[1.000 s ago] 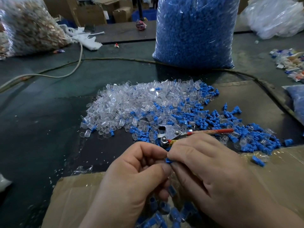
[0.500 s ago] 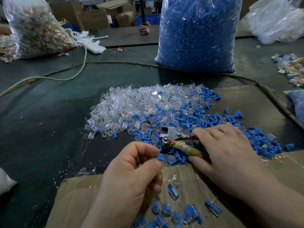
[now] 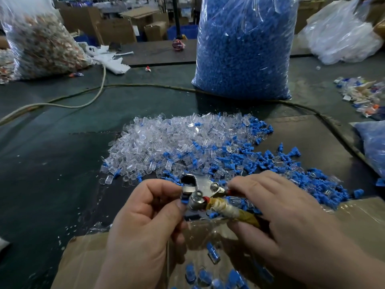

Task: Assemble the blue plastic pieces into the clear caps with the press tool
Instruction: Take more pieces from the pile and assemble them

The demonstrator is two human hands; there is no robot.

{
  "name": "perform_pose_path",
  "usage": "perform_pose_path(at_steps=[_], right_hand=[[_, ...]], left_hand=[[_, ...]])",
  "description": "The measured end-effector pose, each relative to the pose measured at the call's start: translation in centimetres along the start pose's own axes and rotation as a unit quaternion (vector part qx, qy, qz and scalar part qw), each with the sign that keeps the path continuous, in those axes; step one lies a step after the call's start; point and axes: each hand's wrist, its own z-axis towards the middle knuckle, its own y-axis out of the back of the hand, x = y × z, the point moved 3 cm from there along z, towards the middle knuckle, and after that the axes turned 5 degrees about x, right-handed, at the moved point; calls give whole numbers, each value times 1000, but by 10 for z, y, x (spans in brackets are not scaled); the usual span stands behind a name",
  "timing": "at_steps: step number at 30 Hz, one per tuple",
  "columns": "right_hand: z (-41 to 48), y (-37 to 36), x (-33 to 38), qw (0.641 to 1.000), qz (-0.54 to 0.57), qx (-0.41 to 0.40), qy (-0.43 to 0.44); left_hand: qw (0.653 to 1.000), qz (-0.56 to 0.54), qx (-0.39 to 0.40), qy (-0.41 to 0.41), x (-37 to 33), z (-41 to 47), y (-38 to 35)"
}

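The left hand (image 3: 145,224) pinches a blue piece (image 3: 184,198) at the mouth of the tool (image 3: 201,189), which the right hand (image 3: 281,215) grips, so I think a squeeze comes next.

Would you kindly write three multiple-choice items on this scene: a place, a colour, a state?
1. Where is the big bag of blue pieces? A. beyond the loose pile B. on the floor C. on a shelf
2. What colour is the piece the left hand pinches? A. red B. blue C. yellow
3. What is the right hand doing? A. lying flat B. gripping the press tool C. lifting a sack
Answers: 1 A, it rises behind the pile; 2 B, blue shows in the pinch; 3 B, it curls round the tool.
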Motion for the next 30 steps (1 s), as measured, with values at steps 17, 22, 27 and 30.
perform_pose_path(at_steps=[17,22,27,30], right_hand=[[-2,3,-2,999,32,25,24],[-3,1,-2,999,-11,25,38],[-1,4,0,999,1,5,43],[-1,3,-1,999,-3,7,36]], left_hand=[[997,48,6,-52,-1,-6,6],[994,84,16,-62,-2,-7,4],[995,80,9,-64,-2,-6,5],[994,95,5,-60,-4,-8,5]])
